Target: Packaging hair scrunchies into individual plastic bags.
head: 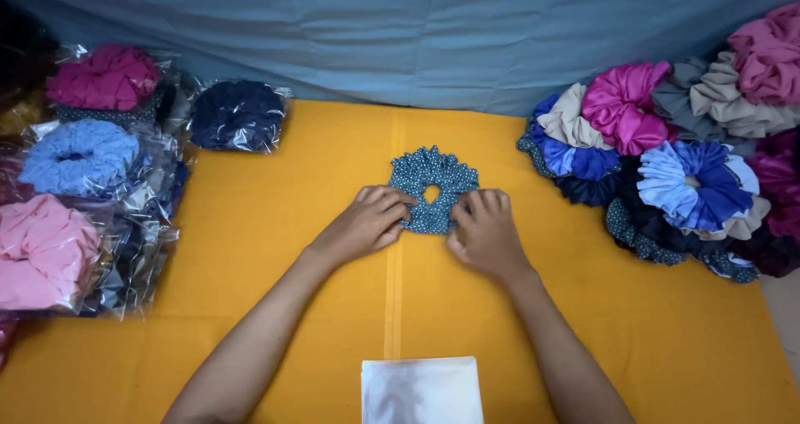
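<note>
Both hands on one scrunchie (432, 189), teal with small white dots, lying flat on the yellow surface (275, 249) mid-frame. Left hand (364, 224) has fingers curled over the scrunchie's near-left edge, fingertips pressing or lightly pinching the fabric; right hand (483, 230) mirrors it on the near-right edge, fingers bent, tips on the cloth. Can't tell whether either actually grips it or just holds it down; neither is spread flat. The centre hole shows between the two sets of fingertips. Just behind the wrists, at the near edge, sits a flat stack of empty clear bags (422, 389), untouched, well apart from both hands. Far out past the left hand: bagged scrunchies (83, 153), pink, light blue, magenta and navy, each in shiny clear wrap, piled loosely. Far out past the right hand: a heap of loose scrunchies (667, 174), unbagged, blue, magenta, beige, grey and dark. Judging by the layout: the bagged pile is finished work, several pieces at least; exact count not readable because of overlap. The loose heap looks at least as large, so plenty remains. The current piece sits at the early stage: out of the heap, on the surface, being flattened or shaped, not in a bag. No bag is open or lifted. A blue cloth (417, 32) hangs beyond the hands as backdrop.
</note>
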